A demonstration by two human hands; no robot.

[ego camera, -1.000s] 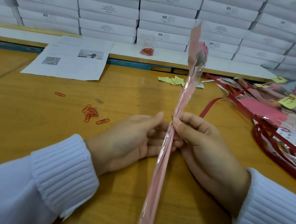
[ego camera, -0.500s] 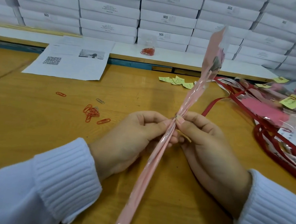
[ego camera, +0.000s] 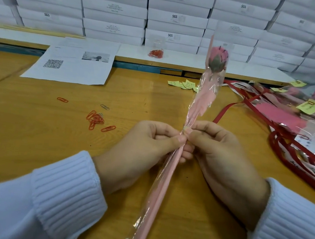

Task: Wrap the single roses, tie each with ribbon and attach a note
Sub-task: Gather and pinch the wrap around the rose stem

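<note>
The rose (ego camera: 217, 59), already in its clear and pink wrap, leans tilted above the desk (ego camera: 35, 136). My left hand (ego camera: 140, 148) and right hand (ego camera: 219, 150) both pinch the wrap at mid-stem. I judge tying and noting are left: ribbon (ego camera: 228, 110), notes (ego camera: 183, 83) and paper clips (ego camera: 95, 119) lie unused near the finished roses (ego camera: 287, 116).

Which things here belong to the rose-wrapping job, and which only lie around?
Job: wrapped rose, pinched by left hand and right hand; red ribbons; yellow notes; paper clips.
Lying about: printed sheet; stacked white boxes.
</note>
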